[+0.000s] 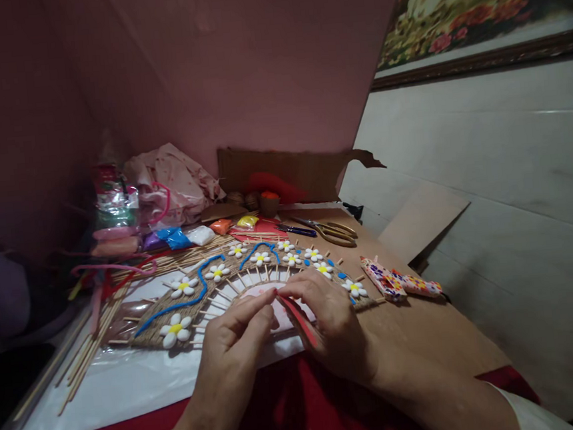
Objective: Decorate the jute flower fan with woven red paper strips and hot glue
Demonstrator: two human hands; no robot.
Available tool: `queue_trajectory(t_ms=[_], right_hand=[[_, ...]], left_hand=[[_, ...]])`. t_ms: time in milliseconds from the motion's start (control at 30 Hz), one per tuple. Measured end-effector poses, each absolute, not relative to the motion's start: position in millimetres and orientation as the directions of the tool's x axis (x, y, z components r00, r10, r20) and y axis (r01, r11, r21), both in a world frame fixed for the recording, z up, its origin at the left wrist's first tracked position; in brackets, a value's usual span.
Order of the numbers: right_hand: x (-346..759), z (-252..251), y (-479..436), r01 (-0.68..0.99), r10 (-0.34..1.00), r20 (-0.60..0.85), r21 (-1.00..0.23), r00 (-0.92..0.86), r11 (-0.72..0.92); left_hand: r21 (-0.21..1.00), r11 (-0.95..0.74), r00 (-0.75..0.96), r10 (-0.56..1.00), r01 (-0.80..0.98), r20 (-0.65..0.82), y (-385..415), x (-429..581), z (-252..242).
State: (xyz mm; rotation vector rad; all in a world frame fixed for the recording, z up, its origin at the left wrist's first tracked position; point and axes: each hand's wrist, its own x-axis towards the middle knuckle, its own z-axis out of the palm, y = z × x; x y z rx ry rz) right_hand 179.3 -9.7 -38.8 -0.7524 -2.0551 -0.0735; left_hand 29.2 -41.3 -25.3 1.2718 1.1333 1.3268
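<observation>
the right hand [334, 321] pinches a red card [302, 326] at its nine o'clock, with the daisy-decorated twine arch [231, 263] beyond at eleven o'clock.

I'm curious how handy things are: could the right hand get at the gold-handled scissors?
Probably yes, by passing over the flowered arch that lies between; nothing seems to cover the scissors. The right hand does hold a red piece, though.

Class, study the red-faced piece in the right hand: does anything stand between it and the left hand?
Nothing visible does. The left hand's fingertips appear to meet the upper end of the red-faced piece in the right hand. The flowered arch lies beyond.
</observation>
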Motion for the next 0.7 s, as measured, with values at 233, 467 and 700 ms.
queue_trajectory(t_ms=[233,467,700], right_hand=[[180.3,-36.7,-10.4,0.487,0.546,0.753,-0.345,-0.367,0.803],[180.9,-33.6,-11.2,0.325,0.601,0.718,-0.509,-0.352,0.797],[181.6,-31.7,-9.9,0.307,0.668,0.676,-0.594,-0.311,0.744]], left_hand=[[0.99,-0.14,-0.047,0.989,0.018,0.141,-42.9,28.3,-22.2],[0.983,0.071,0.039,0.997,-0.167,-0.066,-35.9,24.2,-24.5],[0.925,0.172,0.049,0.985,-0.338,-0.165,-33.5,22.1,-24.2]])
